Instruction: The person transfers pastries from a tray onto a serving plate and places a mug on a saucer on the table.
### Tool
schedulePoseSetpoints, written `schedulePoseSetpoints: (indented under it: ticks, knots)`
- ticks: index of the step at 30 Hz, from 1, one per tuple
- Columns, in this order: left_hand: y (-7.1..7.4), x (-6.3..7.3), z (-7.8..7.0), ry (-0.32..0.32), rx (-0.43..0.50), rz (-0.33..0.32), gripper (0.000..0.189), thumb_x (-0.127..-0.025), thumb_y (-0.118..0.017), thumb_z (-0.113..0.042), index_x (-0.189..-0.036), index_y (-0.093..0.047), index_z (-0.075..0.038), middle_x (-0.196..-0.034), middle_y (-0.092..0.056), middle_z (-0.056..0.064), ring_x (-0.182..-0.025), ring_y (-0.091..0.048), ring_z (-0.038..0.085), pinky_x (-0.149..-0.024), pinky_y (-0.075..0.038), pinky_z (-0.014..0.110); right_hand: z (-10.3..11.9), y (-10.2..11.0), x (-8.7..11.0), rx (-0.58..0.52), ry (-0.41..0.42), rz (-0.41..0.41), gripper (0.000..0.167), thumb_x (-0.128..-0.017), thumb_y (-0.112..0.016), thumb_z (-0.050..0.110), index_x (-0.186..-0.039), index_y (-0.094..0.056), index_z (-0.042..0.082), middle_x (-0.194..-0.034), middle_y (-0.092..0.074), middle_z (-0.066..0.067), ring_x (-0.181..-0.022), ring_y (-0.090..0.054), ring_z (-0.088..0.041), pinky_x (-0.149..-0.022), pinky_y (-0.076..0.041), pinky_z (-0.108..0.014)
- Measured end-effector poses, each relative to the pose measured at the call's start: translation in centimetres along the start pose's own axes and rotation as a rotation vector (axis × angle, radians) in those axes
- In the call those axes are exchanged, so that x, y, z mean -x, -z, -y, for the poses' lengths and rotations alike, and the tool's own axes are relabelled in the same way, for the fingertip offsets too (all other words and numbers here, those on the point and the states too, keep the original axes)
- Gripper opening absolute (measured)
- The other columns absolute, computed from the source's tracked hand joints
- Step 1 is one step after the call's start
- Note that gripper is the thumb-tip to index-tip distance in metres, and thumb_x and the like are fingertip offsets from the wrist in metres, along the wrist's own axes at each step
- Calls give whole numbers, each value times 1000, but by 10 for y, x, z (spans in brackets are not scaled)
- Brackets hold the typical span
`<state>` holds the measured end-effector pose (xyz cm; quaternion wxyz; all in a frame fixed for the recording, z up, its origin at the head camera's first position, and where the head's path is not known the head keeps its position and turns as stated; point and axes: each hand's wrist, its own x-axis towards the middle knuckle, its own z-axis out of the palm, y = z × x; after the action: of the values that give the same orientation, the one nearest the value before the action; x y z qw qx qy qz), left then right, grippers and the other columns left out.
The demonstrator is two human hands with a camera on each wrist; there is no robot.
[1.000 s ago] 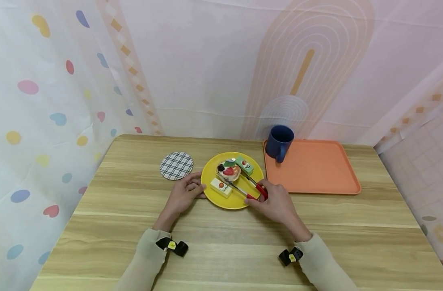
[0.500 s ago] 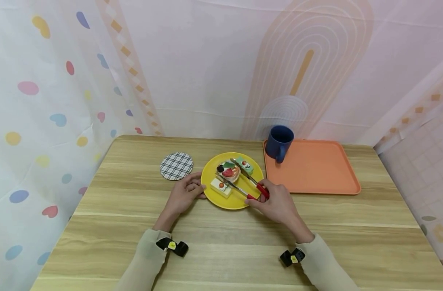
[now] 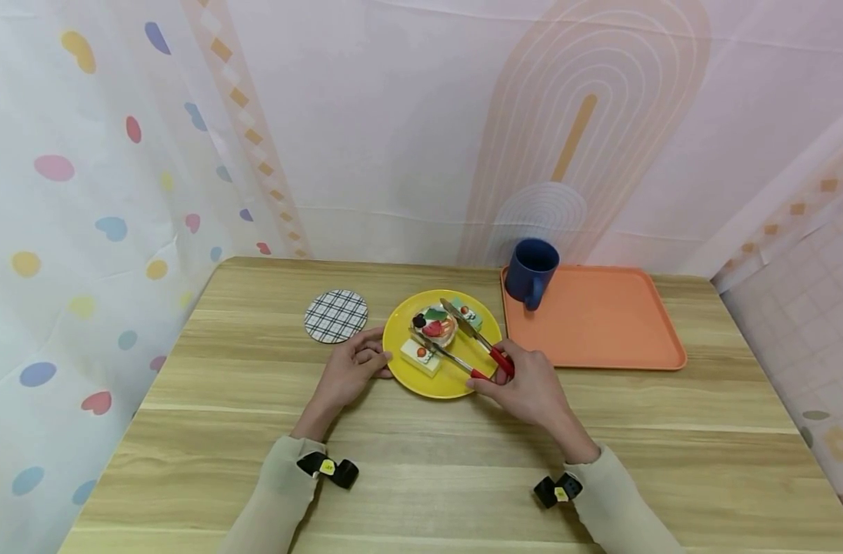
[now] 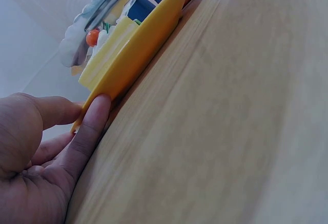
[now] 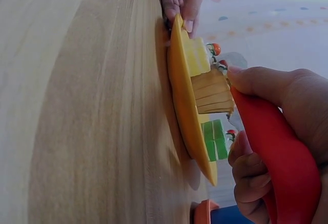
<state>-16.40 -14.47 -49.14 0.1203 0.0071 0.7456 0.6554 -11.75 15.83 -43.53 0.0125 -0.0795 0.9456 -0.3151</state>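
My left hand (image 3: 352,369) pinches the left rim of a yellow plate (image 3: 397,331), thumb and fingers at its edge in the left wrist view. The plate bears a fruit tart (image 3: 435,328), a pale yellow cake piece (image 3: 418,360) and a green cake piece (image 5: 214,141). In my right hand (image 3: 528,385) are tongs with red handles (image 5: 277,157), held from the plate's right side. Their metal arms stand apart over the plate. One arm passes above the pale cake, the other overlaps the tart's right edge and the green cake in the head view.
A round checked coaster (image 3: 335,316) lies behind my left hand. To the right rests an orange tray (image 3: 615,323), with a dark blue mug (image 3: 530,271) on its back left corner. Printed cloth (image 3: 366,138) hangs behind the wooden table (image 3: 421,485).
The tongs have spread wider; their far arm has swung up and away from the tart. The left hand and plate have kept their place.
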Motion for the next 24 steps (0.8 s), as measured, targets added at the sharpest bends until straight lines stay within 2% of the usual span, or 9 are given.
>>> schedulePoseSetpoints:
  ticks: [9, 20, 24]
  knots:
    - [2, 0, 1, -1, -9, 1, 49, -101, -62, -5, -149, -49, -3, -114, -60, 19, -87, -70, 13, -79, -68, 29, 1, 3, 0, -19, -14, 6, 59, -79, -86, 51, -111, -65, 6, -66, -56, 3, -56, -49, -13, -44, -33, -19]
    - [1, 0, 1, -17, 1, 0, 49, -100, -63, -4, -147, -51, -4, -113, -59, 20, -86, -70, 13, -78, -68, 29, 4, 9, 2, -39, 10, 1, 61, -81, -85, 50, -117, -65, 5, -69, -60, 4, -56, -50, -11, -44, -37, -19]
    - [1, 0, 1, -17, 4, -1, 49, -100, -63, -3, -147, -51, -4, -112, -59, 19, -86, -70, 13, -78, -68, 29, 4, 11, 3, -52, 14, -8, 57, -81, -86, 48, -113, -65, 5, -69, -59, 3, -55, -50, -11, -43, -38, -20]
